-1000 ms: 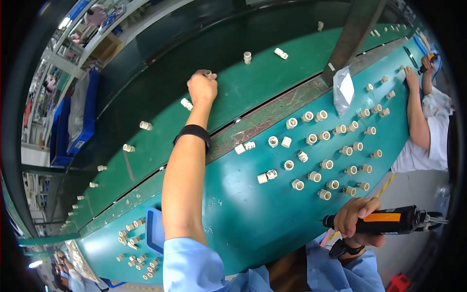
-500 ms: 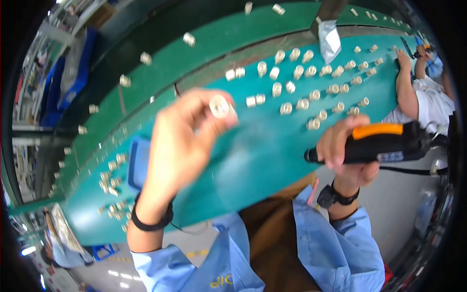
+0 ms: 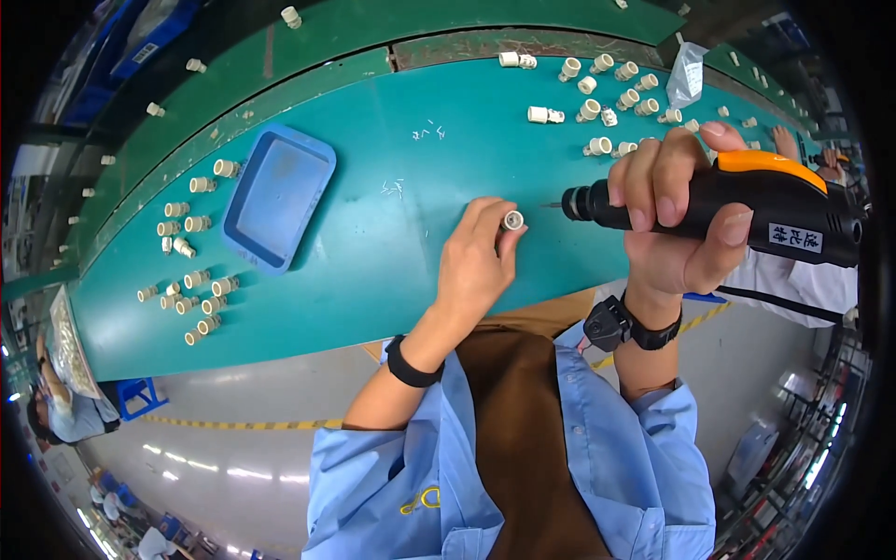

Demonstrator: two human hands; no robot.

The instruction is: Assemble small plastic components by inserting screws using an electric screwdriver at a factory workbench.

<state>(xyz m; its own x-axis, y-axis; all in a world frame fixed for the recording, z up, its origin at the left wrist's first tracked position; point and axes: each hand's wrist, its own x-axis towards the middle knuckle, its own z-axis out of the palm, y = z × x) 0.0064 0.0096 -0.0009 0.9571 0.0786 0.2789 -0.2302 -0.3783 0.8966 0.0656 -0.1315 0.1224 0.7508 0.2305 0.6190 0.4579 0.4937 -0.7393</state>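
Between thumb and fingers, my left hand (image 3: 478, 250) pinches a small whitish cylindrical fitting (image 3: 512, 220), its round open end showing. My right hand (image 3: 686, 205) is wrapped round a black and orange electric screwdriver (image 3: 775, 201), whose thin bit points left toward the fitting. A gap lies between the bit tip and the fitting. Both hands are above the green table (image 3: 373, 308). A blue tray (image 3: 282, 201) with nothing visible in it lies left of my left hand, and small white slivers (image 3: 394, 189) are scattered on the table between them.
Several similar fittings (image 3: 202, 185) stand and lie left of the tray. More fittings (image 3: 588, 110) are grouped at the back right, near a clear plastic bag (image 3: 687, 75). A raised green ledge (image 3: 280, 89) with spaced fittings runs behind. Another person's hand (image 3: 829, 166) shows at the far right.
My left hand has lowered and moved right with the fitting, toward the screwdriver. My right hand has raised the screwdriver slightly, and its bit now shows. The view has shifted, bringing the whole tray into sight.
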